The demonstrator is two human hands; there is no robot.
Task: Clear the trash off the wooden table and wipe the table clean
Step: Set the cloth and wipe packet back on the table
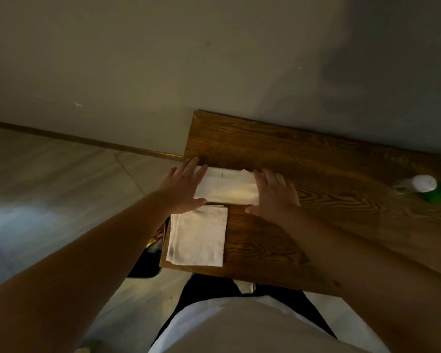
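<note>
A white tissue pack (pixel 227 186) lies near the left end of the wooden table (pixel 316 174). My left hand (pixel 183 187) lies flat against its left side, fingers straight. Against its right side, my right hand (pixel 275 192) does the same with the fingers spread. Just in front of the pack lies a folded white cloth (pixel 197 238), faintly stained, at the table's near left corner.
A green bottle with a white cap (pixel 423 186) lies on its side at the table's right. A dark bin holding colourful wrappers (pixel 153 248) stands under the table's left edge. The table's far edge meets the wall. Tiled floor spreads to the left.
</note>
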